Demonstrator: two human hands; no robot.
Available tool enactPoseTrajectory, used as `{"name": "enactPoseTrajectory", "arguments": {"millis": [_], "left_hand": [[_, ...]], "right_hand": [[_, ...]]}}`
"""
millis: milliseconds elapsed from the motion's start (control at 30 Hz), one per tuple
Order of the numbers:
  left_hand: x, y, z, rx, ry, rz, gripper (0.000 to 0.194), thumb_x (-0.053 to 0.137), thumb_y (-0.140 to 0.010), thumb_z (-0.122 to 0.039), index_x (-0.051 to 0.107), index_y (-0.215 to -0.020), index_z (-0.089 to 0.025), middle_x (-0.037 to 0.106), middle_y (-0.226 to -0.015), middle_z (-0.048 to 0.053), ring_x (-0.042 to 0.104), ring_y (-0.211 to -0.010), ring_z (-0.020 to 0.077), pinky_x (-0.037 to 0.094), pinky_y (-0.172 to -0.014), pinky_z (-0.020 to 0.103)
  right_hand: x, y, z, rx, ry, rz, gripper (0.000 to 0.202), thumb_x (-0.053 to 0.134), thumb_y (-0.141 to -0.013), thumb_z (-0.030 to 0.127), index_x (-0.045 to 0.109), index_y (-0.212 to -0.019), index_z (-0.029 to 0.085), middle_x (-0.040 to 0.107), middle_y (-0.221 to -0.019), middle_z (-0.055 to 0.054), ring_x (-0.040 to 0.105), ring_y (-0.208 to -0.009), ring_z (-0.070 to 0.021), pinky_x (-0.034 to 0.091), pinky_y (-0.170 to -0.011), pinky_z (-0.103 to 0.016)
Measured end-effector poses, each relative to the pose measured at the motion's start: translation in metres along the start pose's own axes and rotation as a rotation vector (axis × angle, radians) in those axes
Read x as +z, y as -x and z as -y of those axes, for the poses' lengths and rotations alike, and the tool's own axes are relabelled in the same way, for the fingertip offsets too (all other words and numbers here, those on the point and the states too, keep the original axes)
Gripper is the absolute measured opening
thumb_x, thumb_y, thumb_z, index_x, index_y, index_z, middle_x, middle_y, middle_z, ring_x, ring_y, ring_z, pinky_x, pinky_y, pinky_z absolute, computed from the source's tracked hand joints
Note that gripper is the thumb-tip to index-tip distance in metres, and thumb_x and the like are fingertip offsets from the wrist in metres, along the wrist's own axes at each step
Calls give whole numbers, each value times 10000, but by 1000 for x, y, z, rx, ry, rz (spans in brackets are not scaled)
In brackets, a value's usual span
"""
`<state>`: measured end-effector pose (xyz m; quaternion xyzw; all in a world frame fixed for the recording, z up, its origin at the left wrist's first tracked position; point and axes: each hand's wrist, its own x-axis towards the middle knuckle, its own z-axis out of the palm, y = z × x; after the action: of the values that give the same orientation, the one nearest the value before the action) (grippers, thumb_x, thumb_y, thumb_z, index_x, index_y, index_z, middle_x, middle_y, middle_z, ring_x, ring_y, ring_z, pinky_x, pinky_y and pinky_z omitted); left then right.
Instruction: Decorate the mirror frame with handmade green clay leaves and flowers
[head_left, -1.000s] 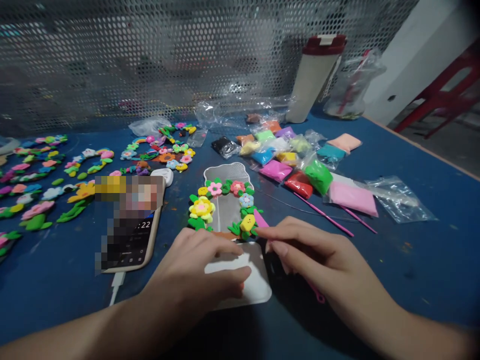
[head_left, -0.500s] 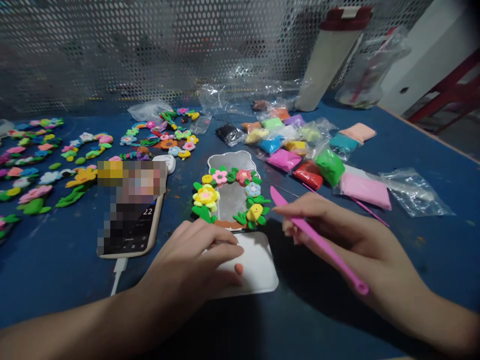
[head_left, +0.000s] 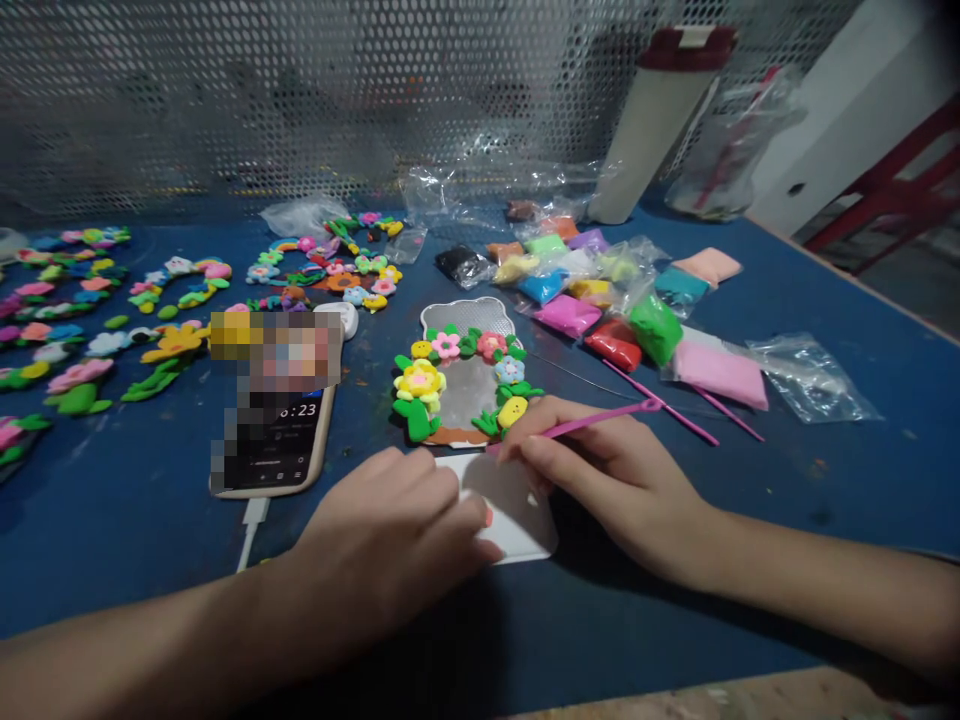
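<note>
My right hand (head_left: 600, 480) is closed on a pink plastic clay knife (head_left: 600, 420), its blade pointing left and low over the top of a white board (head_left: 532, 545). Over the left part of that board, my left hand (head_left: 397, 520) is curled, with thumb and forefinger around a small coral clay piece (head_left: 488, 516), mostly covered by the fingers. Just beyond the board lies a mirror (head_left: 465, 395) with a wavy frame. Clay flowers, green leaves, a yellow smiling shape (head_left: 514, 412) and a brown strip decorate it.
A phone (head_left: 281, 440) on a white cable lies left. Clay flower wreaths (head_left: 180, 290) cover the far left. Bagged coloured clay (head_left: 566, 315), two thin pink tools (head_left: 664, 405) and a plastic bag (head_left: 814, 380) lie right. A tumbler (head_left: 660, 125) stands behind, by a perforated metal panel (head_left: 300, 100).
My right hand has moved left with the knife, whose blade has swung down toward the board. My left fingers have drawn in around the coral clay. The view has shifted slightly.
</note>
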<state>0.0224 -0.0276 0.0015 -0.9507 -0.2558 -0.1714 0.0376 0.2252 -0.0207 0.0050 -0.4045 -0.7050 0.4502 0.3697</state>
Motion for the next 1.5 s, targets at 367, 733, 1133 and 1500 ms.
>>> {"name": "enactPoseTrajectory", "arguments": {"millis": [367,733,1133,1500], "left_hand": [[-9,0,3,171,88,89,295,272,-959,-111,522,-1116,-100,624,-673,-12,524,-559,122,421,-508,251],[4,10,17,29,276,187,180,402,-934,-214,554,-1029,-209,551,-685,-37,491,-588,99,386,-547,199],[12,-3,7,-393,645,77,51,573,-845,-215,608,-849,-253,613,-743,-78,557,-645,72,409,-587,164],[15,4,10,-211,386,4,71,560,-852,-246,520,-843,-188,569,-716,-20,501,-632,113,385,-556,209]], "right_hand": [[-3,3,-7,-7,-44,-50,236,466,-895,182,541,-671,179,575,-725,7,532,-682,-101,410,-620,-211],[-2,5,-8,74,-48,63,185,437,-913,172,620,-889,180,639,-874,-7,582,-797,-102,433,-693,-201],[0,6,-9,61,-57,27,183,447,-915,182,618,-851,185,623,-853,4,576,-801,-95,434,-729,-199],[-7,18,0,104,-8,141,202,383,-927,179,551,-815,191,574,-773,8,531,-708,-97,432,-655,-194]]}}
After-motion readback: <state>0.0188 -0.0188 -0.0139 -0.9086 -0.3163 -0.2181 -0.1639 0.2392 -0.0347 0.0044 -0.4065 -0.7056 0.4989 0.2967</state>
